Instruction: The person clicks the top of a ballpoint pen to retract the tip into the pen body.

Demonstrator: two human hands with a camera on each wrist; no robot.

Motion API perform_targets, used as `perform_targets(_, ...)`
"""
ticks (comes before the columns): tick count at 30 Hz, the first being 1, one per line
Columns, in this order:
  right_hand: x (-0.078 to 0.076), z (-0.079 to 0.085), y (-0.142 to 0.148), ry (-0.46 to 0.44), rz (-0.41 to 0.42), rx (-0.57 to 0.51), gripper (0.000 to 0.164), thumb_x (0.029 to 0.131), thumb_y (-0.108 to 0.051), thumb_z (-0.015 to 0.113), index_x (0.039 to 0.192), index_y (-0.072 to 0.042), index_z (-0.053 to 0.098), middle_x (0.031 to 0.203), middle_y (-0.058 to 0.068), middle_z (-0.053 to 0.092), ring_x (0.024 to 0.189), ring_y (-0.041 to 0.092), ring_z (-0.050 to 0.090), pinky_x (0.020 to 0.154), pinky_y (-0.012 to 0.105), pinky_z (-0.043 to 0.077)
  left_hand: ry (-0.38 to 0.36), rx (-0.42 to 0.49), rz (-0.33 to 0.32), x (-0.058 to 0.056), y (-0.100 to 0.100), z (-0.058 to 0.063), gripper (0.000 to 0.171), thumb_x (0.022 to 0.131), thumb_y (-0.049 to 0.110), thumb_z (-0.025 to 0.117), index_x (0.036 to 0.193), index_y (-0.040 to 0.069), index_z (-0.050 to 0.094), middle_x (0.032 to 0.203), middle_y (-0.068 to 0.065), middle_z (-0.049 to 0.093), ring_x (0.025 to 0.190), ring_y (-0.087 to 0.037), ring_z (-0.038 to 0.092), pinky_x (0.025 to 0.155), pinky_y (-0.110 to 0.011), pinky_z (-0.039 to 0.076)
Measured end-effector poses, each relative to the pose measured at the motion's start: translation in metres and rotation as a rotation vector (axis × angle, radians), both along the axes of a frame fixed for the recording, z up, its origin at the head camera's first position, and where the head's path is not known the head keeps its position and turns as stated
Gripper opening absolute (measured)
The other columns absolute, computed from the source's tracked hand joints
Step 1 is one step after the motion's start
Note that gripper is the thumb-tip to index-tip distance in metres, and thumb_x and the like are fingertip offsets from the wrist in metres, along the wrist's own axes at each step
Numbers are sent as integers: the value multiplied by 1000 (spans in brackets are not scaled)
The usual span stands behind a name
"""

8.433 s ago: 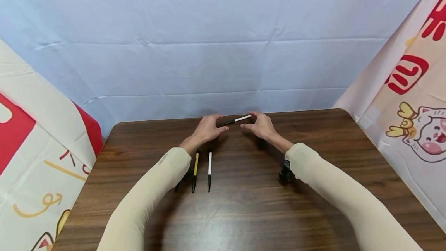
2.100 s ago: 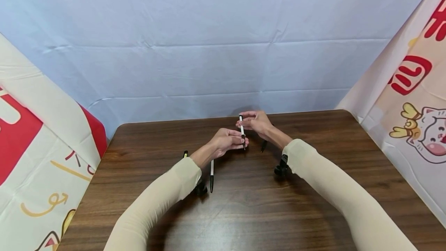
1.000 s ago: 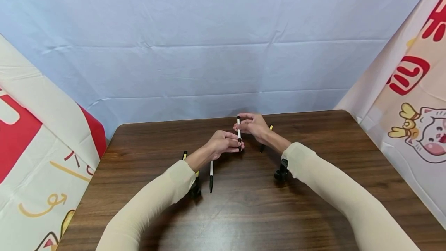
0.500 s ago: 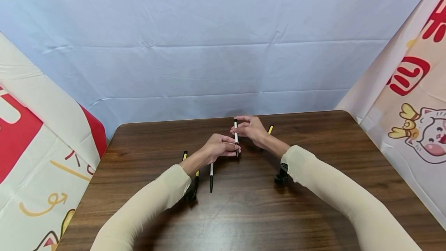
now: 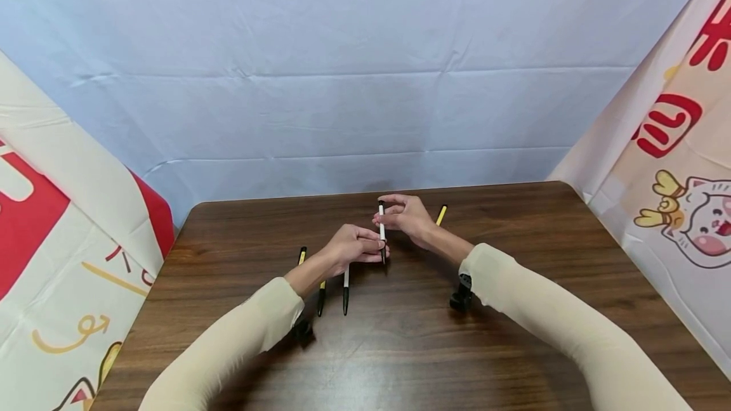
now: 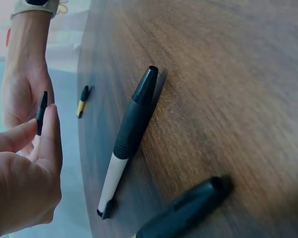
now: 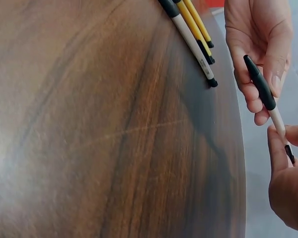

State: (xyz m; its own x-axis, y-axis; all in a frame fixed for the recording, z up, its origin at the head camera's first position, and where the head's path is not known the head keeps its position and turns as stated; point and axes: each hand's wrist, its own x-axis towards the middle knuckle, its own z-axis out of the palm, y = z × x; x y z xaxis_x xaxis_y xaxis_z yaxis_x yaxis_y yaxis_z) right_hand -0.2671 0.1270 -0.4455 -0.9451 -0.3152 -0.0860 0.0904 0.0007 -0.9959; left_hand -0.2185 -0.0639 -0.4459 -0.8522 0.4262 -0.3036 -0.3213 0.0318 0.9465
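Both hands hold one white ballpoint pen (image 5: 382,221) with a black grip, kept nearly upright with its tip pointing down. My left hand (image 5: 351,245) pinches it low, around the black grip, thumb in front. Higher up, the fingers of my right hand (image 5: 408,215) pinch the white barrel near the clip end. From the right wrist view, the pen's black grip (image 7: 260,84) crosses the left fingers. Below the left hand lies another white pen (image 6: 119,163) with a black grip, its upper end partly hidden in the head view.
Left of that pen lie two yellow pens, one yellow pen (image 5: 322,300) and another yellow pen (image 5: 302,255), both partly covered by the left arm. A further yellow pen (image 5: 441,214) lies behind the right forearm. The brown wooden table (image 5: 400,347) ends at a pale cloth backdrop (image 5: 365,113).
The white pen lay at the table's back edge between the hands; now both hands hold it nearly upright. Over the last second, hands and pen shift slightly left and nearer, uncovering more of the right yellow pen.
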Motion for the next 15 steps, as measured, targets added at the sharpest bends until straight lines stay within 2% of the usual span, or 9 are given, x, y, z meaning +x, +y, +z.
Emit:
perform_targets(5, 5, -1, -3, 28, 19, -4, 60, 96, 9, 71, 151, 10, 48, 99, 17, 79, 91, 20, 78, 87, 34, 65, -1, -19, 1, 6, -7, 1, 28, 103, -6, 64, 127, -20, 64, 104, -21, 78, 91, -20, 78, 88, -36, 64)
perform_targets(9, 9, -3, -7, 36, 31, -11, 60, 95, 9, 72, 151, 9, 49, 100, 18, 79, 90, 18, 78, 86, 33, 65, -8, -19, 0, 10, -11, 1, 28, 102, -6, 64, 127, -20, 63, 106, -23, 78, 93, -21, 78, 89, -37, 64)
perform_targets(15, 15, -6, -10, 65, 38, 32, 60, 94, 7, 74, 150, 9, 51, 107, 24, 77, 95, 19, 78, 88, 35, 64, 12, -26, 5, 15, -15, 0, 32, 100, -11, 65, 131, -19, 61, 113, -27, 76, 96, -24, 78, 88, -39, 65)
